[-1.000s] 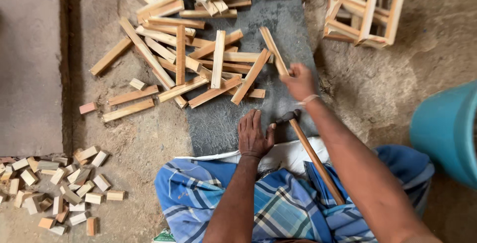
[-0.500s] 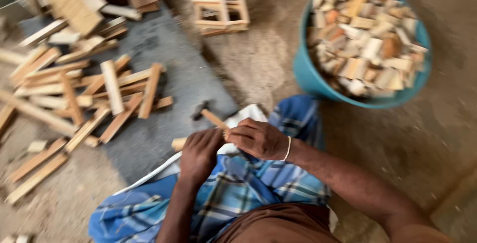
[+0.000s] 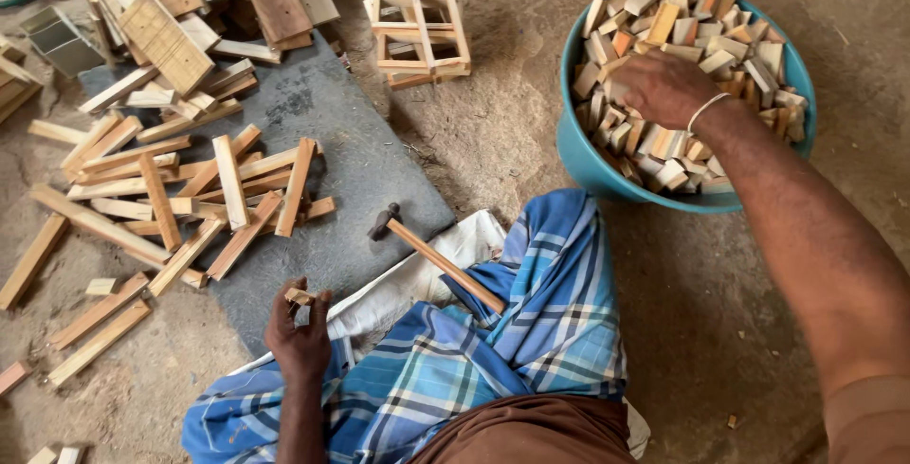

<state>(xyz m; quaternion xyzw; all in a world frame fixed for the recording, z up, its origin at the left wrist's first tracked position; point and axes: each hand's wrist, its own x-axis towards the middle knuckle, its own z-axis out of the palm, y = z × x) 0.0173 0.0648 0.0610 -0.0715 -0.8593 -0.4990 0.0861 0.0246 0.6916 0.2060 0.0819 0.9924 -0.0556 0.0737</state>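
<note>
My left hand [image 3: 301, 333] is closed around a small wooden block [image 3: 300, 297] near the front edge of the dark grey slab [image 3: 360, 170]. My right hand [image 3: 664, 88] reaches into a blue tub [image 3: 588, 165] heaped with small wooden blocks, its fingers resting on the pile; whether it grips a block is hidden. A hammer [image 3: 431, 254] with a wooden handle lies released, its head on the slab and its handle across my blue checked cloth [image 3: 493, 350].
Several wooden strips [image 3: 190, 199] lie scattered on the slab's left side. A small wooden frame crate [image 3: 419, 33] stands behind it. Boards and planks [image 3: 180, 9] are stacked at the top left. Bare dirt floor lies to the right.
My right hand let go of the hammer and moved right into the blue tub. My left hand now holds a small block. The view swung right.
</note>
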